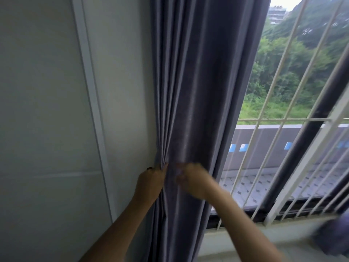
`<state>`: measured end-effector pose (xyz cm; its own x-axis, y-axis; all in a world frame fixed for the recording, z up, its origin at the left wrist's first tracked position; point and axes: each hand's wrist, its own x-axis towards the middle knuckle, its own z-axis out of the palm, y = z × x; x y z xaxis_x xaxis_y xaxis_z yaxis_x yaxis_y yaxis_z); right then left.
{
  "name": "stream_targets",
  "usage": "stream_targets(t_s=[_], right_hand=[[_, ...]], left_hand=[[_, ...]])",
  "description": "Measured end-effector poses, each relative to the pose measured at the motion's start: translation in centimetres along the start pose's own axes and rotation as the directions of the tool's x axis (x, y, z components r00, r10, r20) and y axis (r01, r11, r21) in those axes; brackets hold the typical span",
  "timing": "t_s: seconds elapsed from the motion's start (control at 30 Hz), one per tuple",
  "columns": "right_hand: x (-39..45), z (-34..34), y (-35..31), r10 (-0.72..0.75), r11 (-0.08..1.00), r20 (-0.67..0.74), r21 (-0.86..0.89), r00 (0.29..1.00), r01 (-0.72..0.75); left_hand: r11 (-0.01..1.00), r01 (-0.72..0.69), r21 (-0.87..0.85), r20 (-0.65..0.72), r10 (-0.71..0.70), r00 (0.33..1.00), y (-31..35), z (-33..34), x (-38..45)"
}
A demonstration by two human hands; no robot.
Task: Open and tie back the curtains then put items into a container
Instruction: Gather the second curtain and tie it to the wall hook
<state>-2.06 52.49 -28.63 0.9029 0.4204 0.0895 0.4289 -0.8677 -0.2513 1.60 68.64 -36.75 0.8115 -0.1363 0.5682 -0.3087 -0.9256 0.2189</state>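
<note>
A grey curtain (198,82) hangs gathered in folds at the left side of the window, next to the white wall. My left hand (151,181) pinches the curtain's left edge folds against the wall at waist height. My right hand (192,179) is blurred with motion and lies on the front of the gathered curtain, fingers curled into the fabric. A tie-back is not clearly visible; something thin and dark shows by my left thumb.
The window (283,110) to the right has white bars and a dark frame post (306,148). A pale sill (245,241) runs below it. A bit of grey fabric (332,237) lies at the far right edge.
</note>
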Motion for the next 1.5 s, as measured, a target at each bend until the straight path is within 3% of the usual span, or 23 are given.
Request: stream_targets(t_s=[0.03, 0.07, 0.13, 0.2, 0.27, 0.37, 0.47, 0.57, 0.67, 0.8, 1.03, 1.2, 1.33, 1.5], right_hand=[[-0.4, -3.1, -0.3, -0.003, 0.994, -0.272, 0.104, 0.962, 0.032], [-0.8, -6.1, -0.6, -0.011, 0.979, -0.532, 0.167, 0.846, 0.117], [-1.5, -11.6, -1.3, -0.031, 0.965, -0.863, 0.107, 0.505, 0.241], [-1.4, -14.9, -1.1, -0.002, 0.967, -0.955, 0.074, 0.296, 0.245], [-0.4, -16.5, -0.2, 0.065, 0.965, -0.967, 0.124, 0.245, 0.231], [1.0, -16.2, 1.2, 0.146, 0.949, -0.94, 0.221, 0.309, 0.224], [2.1, -13.2, 2.4, 0.197, 0.927, -0.888, 0.307, 0.416, 0.215], [2.8, -7.7, 3.2, 0.286, 0.908, -0.767, 0.408, 0.574, 0.092], [2.2, -0.2, 3.3, 0.268, 0.903, -0.604, 0.428, 0.75, 0.022], [0.2, 8.2, 2.3, 0.224, 0.908, -0.43, 0.418, 0.874, -0.027], [-0.5, 15.9, 1.2, 0.234, 0.928, -0.25, 0.346, 0.94, -0.139], [0.2, 16.2, 0.4, 0.257, 0.947, -0.19, 0.247, 0.948, -0.207], [0.8, 16.1, 0.1, 0.26, 0.959, -0.189, 0.162, 0.947, -0.231], [0.8, 16.3, -0.6, 0.275, 0.96, -0.151, 0.093, 0.949, -0.264]], left_hand=[[0.999, -0.022, 0.024, 0.0, 0.022, 1.0, -0.3, 0.1, 0.0], [0.998, -0.036, 0.049, -0.018, 0.037, 0.999, -0.3, 0.3, 0.1], [0.995, -0.058, 0.083, -0.062, 0.063, 0.996, -0.3, 0.8, 0.1], [0.992, -0.062, 0.108, -0.091, 0.072, 0.993, -0.3, 1.0, 0.2], [0.987, -0.069, 0.144, -0.135, 0.089, 0.987, -0.3, 1.4, 0.3], [0.99, -0.076, 0.119, -0.102, 0.088, 0.991, 0.6, 0.9, 0.1], [0.993, 0.12, -0.001, -0.024, -0.12, 0.992, 1.0, 0.1, 0.1], [1.0, 0.0, -0.006, -0.037, -0.001, 0.999, 0.3, 1.4, -0.4], [1.0, 0.008, -0.02, -0.135, -0.01, 0.991, 0.7, 1.1, -0.4], [0.999, 0.017, -0.03, -0.124, -0.02, 0.992, 2.0, -0.3, -0.8], [0.979, -0.01, -0.203, -0.133, -0.017, 0.991, 2.0, -0.2, -1.3], [0.946, 0.014, -0.325, -0.087, -0.044, 0.995, 2.1, -0.6, -1.5], [0.971, -0.095, -0.22, -0.148, 0.063, 0.987, 2.3, -0.7, -1.7], [1.0, -0.022, -0.005, -0.135, 0.021, 0.991, 3.4, -0.7, -1.4]])
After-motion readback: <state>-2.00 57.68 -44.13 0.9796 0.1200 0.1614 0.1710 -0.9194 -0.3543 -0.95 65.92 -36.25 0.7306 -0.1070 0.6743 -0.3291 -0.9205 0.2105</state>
